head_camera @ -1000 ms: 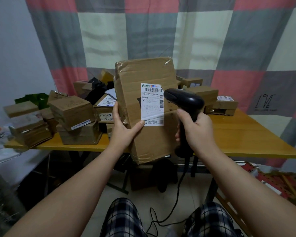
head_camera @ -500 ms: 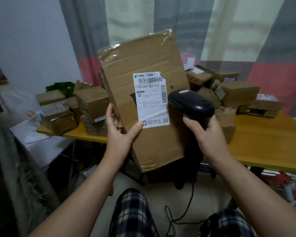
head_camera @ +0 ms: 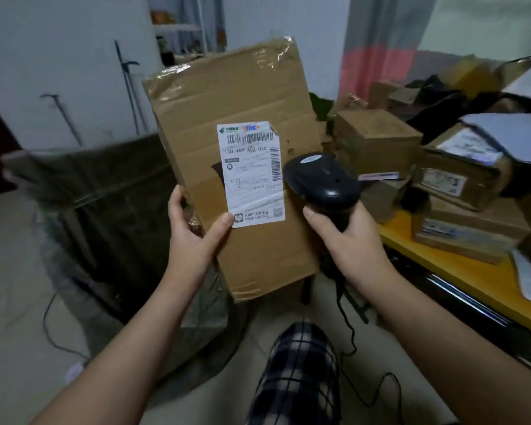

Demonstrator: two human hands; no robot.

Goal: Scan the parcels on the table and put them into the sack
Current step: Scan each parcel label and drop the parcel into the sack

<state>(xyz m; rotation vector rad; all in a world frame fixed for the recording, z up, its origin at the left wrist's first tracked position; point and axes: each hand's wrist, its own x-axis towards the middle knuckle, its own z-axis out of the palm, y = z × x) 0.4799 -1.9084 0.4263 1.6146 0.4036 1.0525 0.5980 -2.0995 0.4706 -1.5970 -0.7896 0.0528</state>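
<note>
A flat brown cardboard parcel [head_camera: 246, 99] with a white shipping label [head_camera: 252, 173] stands upright in front of me. My left hand [head_camera: 193, 231] grips its lower left edge, thumb on the label's corner. My right hand [head_camera: 350, 237] holds a black barcode scanner [head_camera: 322, 179] by its handle, the scanner head just right of the label. A large dark translucent sack [head_camera: 89, 191] stands open on the floor to the left, behind and below the parcel. Several more cardboard parcels [head_camera: 377, 139] are stacked on the yellow table [head_camera: 460, 280] at the right.
The scanner's black cable [head_camera: 347, 329] hangs to the floor beside my checked trouser leg [head_camera: 298, 372]. A white wall and thin metal poles [head_camera: 129, 84] rise behind the sack. A checked curtain [head_camera: 380, 41] hangs behind the table. Another cable [head_camera: 48, 326] lies on the floor at left.
My view has swung left: the table and its parcels have slid to the right edge and the sack has come into sight. The parcel and scanner stay held together in front of me.
</note>
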